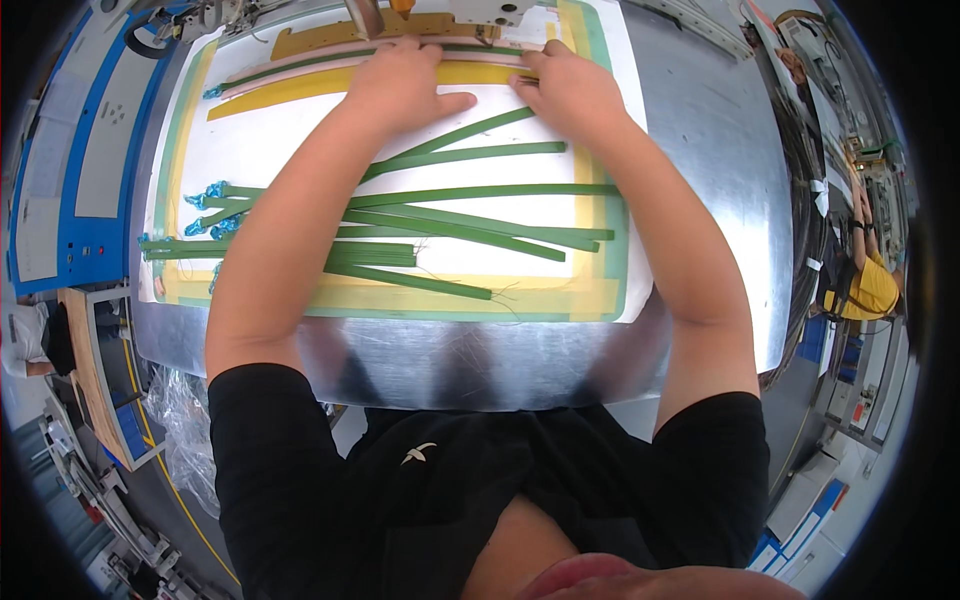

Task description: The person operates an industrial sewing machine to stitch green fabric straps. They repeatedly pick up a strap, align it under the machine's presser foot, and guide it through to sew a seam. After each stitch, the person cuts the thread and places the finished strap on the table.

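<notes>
At the far side of the work surface, a narrow green strip [300, 67] lies lengthwise in a pale pink slot, its left end tipped in blue. My left hand [395, 88] rests over the strip's middle, fingers flat on it and thumb stretched out to the right. Bent fingers of my right hand [578, 92] press at the strip's right end; its fingertips are partly hidden. Just nearer than the slot runs a long yellow band [300, 92], passing under my left hand. Several loose green strips [480, 191] fan out beneath my forearms, their left ends wrapped in blue.
A machine head [400, 8] and a brown plate [320, 42] stand just beyond my hands. White sheeting edged with yellow and green tape [590, 297] covers the metal table [710, 150]. A blue cabinet [90, 200] is at left; another person in yellow [875, 290] is far right.
</notes>
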`<action>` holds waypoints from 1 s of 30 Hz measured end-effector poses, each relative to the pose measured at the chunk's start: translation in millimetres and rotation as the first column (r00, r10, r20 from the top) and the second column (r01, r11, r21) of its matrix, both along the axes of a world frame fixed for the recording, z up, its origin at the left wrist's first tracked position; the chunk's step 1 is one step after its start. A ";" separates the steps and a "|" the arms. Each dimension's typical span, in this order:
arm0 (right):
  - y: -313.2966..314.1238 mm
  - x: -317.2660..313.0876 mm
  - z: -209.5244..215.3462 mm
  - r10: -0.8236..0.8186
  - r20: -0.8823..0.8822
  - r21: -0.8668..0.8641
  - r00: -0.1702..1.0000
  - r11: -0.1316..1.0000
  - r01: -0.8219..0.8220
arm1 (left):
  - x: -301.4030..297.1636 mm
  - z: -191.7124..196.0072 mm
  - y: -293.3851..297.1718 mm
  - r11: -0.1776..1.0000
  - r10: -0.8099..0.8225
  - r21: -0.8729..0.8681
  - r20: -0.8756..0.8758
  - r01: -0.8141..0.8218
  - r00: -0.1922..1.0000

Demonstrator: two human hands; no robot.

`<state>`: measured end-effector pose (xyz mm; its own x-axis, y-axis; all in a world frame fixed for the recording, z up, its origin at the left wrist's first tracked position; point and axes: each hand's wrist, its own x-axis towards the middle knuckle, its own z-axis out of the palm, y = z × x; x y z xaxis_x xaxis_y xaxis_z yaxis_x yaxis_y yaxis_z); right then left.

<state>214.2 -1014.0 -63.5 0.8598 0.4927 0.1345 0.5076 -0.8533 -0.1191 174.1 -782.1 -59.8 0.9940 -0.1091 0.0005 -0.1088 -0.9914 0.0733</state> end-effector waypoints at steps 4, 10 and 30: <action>0.5 1.6 -9.4 0.024 0.012 0.060 1.000 0.998 -0.025 | -3.5 -1.2 -19.1 0.999 -0.039 -0.027 0.051 0.041 0.998; -5.1 0.9 -11.4 0.039 0.012 0.111 0.999 0.993 -0.040 | 2.3 -3.7 -46.5 0.994 -0.098 -0.047 0.077 0.102 0.992; -18.2 -5.5 -24.8 0.015 0.009 0.057 1.000 0.998 -0.015 | 4.4 -5.1 -66.8 0.997 -0.067 -0.044 0.021 0.068 0.998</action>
<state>208.7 -1032.3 -88.2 0.8510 0.4967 0.1703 0.5215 -0.8375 -0.1631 178.5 -848.9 -64.8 0.9842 -0.1752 0.0258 -0.1770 -0.9775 0.1146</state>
